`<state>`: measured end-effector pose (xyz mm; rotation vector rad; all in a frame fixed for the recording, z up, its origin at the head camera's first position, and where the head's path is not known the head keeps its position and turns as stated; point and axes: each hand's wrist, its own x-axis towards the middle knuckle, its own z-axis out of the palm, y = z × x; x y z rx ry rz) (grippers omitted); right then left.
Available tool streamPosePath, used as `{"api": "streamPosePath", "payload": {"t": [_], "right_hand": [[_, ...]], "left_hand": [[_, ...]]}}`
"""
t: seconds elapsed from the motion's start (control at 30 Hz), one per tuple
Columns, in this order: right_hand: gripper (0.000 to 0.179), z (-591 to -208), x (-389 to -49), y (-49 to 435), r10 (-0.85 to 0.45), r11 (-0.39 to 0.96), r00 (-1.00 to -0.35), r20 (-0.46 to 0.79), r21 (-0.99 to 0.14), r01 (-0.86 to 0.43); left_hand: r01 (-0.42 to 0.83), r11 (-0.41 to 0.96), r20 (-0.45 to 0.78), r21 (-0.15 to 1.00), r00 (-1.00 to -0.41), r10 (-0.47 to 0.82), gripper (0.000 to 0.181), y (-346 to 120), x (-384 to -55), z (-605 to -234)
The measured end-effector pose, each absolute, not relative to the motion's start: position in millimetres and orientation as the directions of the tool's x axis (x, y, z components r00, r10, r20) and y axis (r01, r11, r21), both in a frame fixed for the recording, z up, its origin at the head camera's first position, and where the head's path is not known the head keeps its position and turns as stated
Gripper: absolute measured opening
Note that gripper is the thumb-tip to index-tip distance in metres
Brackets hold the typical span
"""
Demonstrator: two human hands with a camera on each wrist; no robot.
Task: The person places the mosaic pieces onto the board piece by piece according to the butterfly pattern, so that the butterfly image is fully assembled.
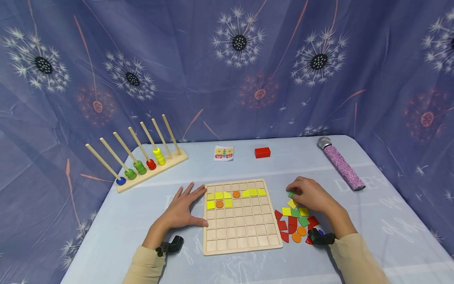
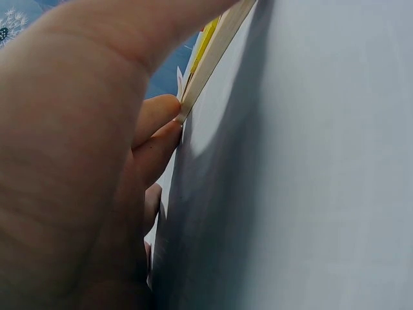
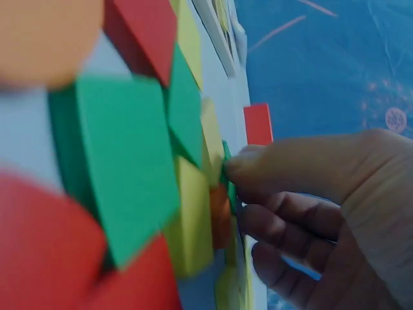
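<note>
My left hand [image 1: 181, 211] has its fingers spread at the left side of a wooden grid board [image 1: 244, 224], with thumb and fingertips touching its edge. Yellow tiles and orange discs fill part of the board's upper two rows, among them a yellow square [image 1: 211, 204] and an orange disc [image 1: 236, 194]. Right of the board, my right hand [image 1: 313, 196] pinches a small green tile [image 1: 291, 194] between thumb and fingers, low over a loose pile. The right wrist view shows the thumb against this green tile [image 3: 226, 169], partly hidden by other pieces.
The pile holds several red, yellow, green and orange pieces, such as an orange disc [image 1: 296, 237]. Behind the board lie a butterfly picture card [image 1: 224, 153] and a red block [image 1: 262, 152]. A bead-peg rack [image 1: 156, 172] stands back left; a pink glittery microphone [image 1: 343, 166] lies right.
</note>
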<state>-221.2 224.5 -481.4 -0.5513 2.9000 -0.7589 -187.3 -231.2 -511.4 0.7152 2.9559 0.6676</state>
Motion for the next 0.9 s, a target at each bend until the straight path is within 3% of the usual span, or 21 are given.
{"api": "streamPosePath", "payload": {"t": [0.4,0.6,0.9], "right_hand": [[0.032,-482,-223,239,-0.387,0.814,-0.918,-0.087,-0.499,-0.297],[0.033,-480,-222,229,-0.362,0.814,-0.932,-0.037,-0.499,-0.296],[0.032,-473,-222,192,-0.454,0.761,-0.89,0.036,-0.504,-0.408]], "left_hand": [[0.447,0.794,0.105,0.413,-0.889,0.445,0.113,-230,-187,-512],[0.44,0.796,0.08,0.415,-0.889,0.45,0.114,-229,-187,-510],[0.433,0.797,0.068,0.421,-0.891,0.448,0.114,-228,-186,-508]]}}
